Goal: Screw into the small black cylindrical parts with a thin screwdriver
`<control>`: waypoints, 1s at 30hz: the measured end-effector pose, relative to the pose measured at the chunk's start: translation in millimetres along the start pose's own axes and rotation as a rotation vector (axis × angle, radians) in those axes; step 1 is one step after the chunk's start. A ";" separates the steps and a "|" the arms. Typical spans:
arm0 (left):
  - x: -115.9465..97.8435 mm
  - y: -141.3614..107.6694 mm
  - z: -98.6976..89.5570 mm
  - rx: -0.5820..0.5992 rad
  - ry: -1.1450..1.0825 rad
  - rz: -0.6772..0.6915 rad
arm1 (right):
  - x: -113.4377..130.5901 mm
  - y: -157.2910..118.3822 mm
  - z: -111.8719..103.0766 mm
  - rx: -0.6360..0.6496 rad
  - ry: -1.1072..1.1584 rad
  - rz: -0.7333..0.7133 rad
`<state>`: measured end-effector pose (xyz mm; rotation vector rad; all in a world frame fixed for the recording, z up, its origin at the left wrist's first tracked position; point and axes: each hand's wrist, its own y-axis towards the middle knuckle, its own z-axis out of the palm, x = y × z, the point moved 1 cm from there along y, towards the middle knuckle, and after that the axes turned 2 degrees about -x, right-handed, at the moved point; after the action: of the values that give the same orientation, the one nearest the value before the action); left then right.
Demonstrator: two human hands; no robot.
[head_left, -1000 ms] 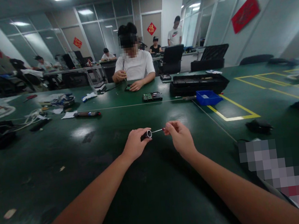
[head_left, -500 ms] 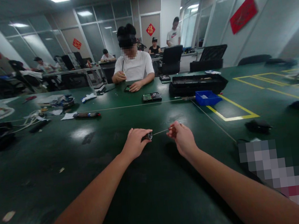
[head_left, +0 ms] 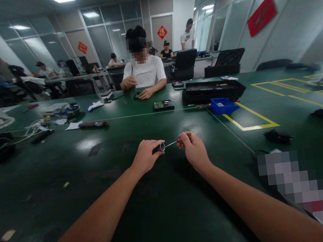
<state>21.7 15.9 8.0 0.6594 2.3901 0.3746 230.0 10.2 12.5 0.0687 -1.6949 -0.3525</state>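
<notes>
Above the green table, my left hand (head_left: 146,154) is closed round a small dark cylinder with a silvery round end (head_left: 161,147); that end faces right. My right hand (head_left: 193,148) pinches a screwdriver (head_left: 171,143) by its reddish handle, which the fingers mostly cover. Its thin metal shaft points left, and the tip reaches the rim of the cylinder. Whether the tip sits inside or only touches the edge, I cannot tell.
Across the table (head_left: 162,223) a co-worker (head_left: 143,70) handles a small green board. Further off lie a hard drive (head_left: 163,105), a black tray (head_left: 213,90), a blue bin (head_left: 223,105) and a brown-handled tool (head_left: 93,124). Cables (head_left: 33,129) and parts lie left.
My right hand has shifted slightly left, bringing the screwdriver's handle closer to the cylinder, and its fingers have turned. The left hand stays almost in place.
</notes>
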 end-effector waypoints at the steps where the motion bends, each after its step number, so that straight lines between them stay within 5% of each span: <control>1: 0.7 0.2 0.0 -0.002 0.000 0.004 | 1.1 -0.5 0.3 0.014 -0.017 -0.006; 30: 4.6 -0.3 1.6 -0.027 -0.025 -0.033 | 7.2 -4.2 -0.6 -0.041 -0.124 -0.050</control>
<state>19.5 18.3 4.4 0.6080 2.3650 0.3809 228.7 4.3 18.2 0.0597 -1.8100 -0.4361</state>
